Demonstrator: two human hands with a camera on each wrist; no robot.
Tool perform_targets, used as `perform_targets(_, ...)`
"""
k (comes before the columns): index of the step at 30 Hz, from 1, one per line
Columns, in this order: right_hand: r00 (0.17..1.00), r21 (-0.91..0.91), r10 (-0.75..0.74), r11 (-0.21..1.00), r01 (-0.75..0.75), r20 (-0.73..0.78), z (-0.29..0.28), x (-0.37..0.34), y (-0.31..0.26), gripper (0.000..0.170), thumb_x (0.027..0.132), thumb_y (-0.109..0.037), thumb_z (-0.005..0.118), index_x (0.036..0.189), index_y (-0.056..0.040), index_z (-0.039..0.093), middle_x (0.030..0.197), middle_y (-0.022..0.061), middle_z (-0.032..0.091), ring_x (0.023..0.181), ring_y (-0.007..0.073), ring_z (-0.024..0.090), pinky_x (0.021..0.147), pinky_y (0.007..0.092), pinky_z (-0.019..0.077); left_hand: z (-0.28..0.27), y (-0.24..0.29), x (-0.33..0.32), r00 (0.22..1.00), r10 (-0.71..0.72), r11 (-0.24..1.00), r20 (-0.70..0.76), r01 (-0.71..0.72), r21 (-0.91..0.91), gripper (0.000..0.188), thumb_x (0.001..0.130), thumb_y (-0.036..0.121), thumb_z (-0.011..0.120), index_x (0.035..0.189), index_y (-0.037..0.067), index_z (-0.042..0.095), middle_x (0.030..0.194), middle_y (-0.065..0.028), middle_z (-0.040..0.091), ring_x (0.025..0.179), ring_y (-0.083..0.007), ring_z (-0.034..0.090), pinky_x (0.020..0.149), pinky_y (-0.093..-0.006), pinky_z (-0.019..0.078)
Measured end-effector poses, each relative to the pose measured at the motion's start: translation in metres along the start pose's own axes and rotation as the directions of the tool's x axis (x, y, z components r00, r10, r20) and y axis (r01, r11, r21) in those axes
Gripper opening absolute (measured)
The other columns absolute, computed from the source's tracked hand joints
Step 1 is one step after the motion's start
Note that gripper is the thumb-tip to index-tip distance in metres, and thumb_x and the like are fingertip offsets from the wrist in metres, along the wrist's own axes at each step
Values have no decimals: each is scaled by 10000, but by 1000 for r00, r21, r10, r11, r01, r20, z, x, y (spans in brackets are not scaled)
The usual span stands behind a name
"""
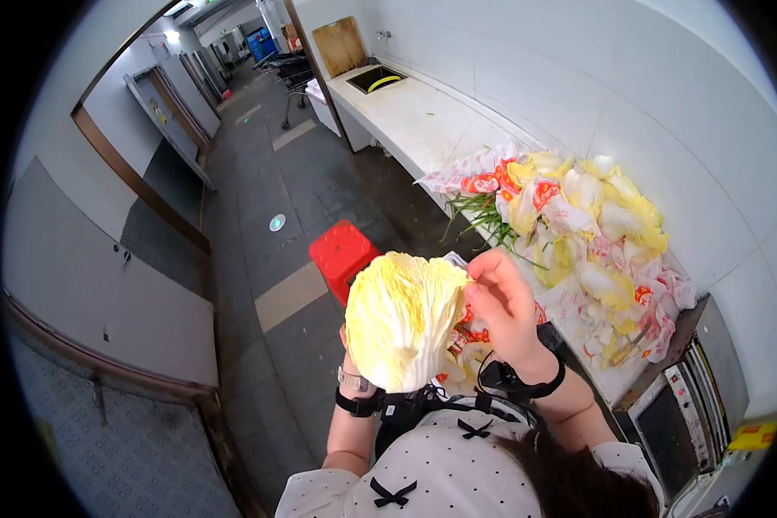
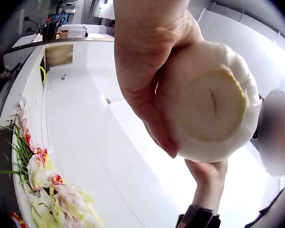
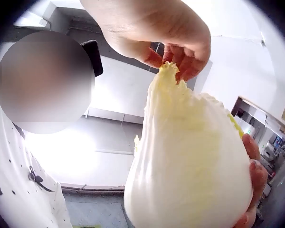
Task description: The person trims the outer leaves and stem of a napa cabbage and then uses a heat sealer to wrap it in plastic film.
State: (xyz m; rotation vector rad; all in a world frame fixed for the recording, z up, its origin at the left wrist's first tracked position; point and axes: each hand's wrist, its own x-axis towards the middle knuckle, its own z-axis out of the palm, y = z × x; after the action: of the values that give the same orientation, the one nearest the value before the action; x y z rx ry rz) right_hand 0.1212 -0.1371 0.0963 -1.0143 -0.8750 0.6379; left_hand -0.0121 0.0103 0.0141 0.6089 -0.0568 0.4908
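A pale yellow and white napa cabbage (image 1: 401,324) is held up in front of the body. The left hand (image 2: 149,71) grips it near its base, and the round cut end (image 2: 213,105) faces the left wrist camera. In the right wrist view the left fingers (image 3: 256,183) wrap the cabbage's side. The right hand (image 1: 505,306) pinches the frilly leaf edge (image 3: 168,71) at the top between thumb and fingers. Most of the left hand is hidden behind the cabbage in the head view.
Loose cabbage leaves (image 1: 608,211), red-and-white wrappers (image 1: 479,183) and green stalks (image 1: 483,216) lie on the white counter (image 1: 423,121). A red stool (image 1: 341,250) stands on the floor. Further back are a sink (image 1: 375,79) and a wooden board (image 1: 340,47).
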Motion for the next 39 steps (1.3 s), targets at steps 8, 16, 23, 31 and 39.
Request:
perform_targets(8, 903, 360, 155, 879, -312, 402, -12, 12, 19, 747, 652, -531, 731, 1131, -2, 511, 1145, 133, 527, 1050, 198, 512, 870, 314, 416, -45, -4, 17, 992, 69, 988, -110, -83, -132, 680, 845, 547, 381, 1371, 119, 323, 1369, -109, 390, 1237, -299, 397, 1041, -448, 308)
perform_targets(16, 850, -109, 4, 992, 64, 527, -11, 0, 10, 508, 655, -172, 796, 1087, -17, 577, 1069, 105, 594, 987, 212, 568, 876, 324, 427, -50, 2, 29, 996, 52, 974, -68, -66, -216, 639, 874, 521, 346, 1373, 123, 320, 1369, -105, 391, 1236, -297, 399, 1041, -450, 308)
perform_targets(23, 676, -318, -251, 735, 599, 692, -2, -22, 16, 269, 769, -106, 621, 1036, -133, 642, 1113, 40, 604, 1010, 179, 576, 913, 326, 424, -49, 5, 28, 980, 40, 979, -194, -78, -190, 598, 892, 514, 336, 1358, 139, 347, 1350, -79, 421, 1221, -279, 418, 1034, -457, 316)
perform_targets(31, 720, -461, -404, 570, 681, 565, 4, -40, 41, 249, 732, -92, 634, 978, -67, 665, 1046, 72, 634, 973, 209, 608, 865, 339, 473, -25, 2, 25, 961, 26, 976, -274, -84, -201, 631, 864, 572, 357, 1346, 165, 361, 1339, -61, 429, 1209, -282, 423, 1001, -482, 347)
perform_targets(39, 937, -491, -85, 833, 253, 338, -22, -79, 75, 264, 762, -66, 658, 1021, -35, 618, 1015, 90, 631, 929, 212, 608, 802, 305, 481, -15, 17, 25, 945, -18, 960, -328, -76, -271, 699, 799, 604, 448, 1344, 177, 354, 1365, -93, 374, 1247, -355, 351, 1024, -554, 269)
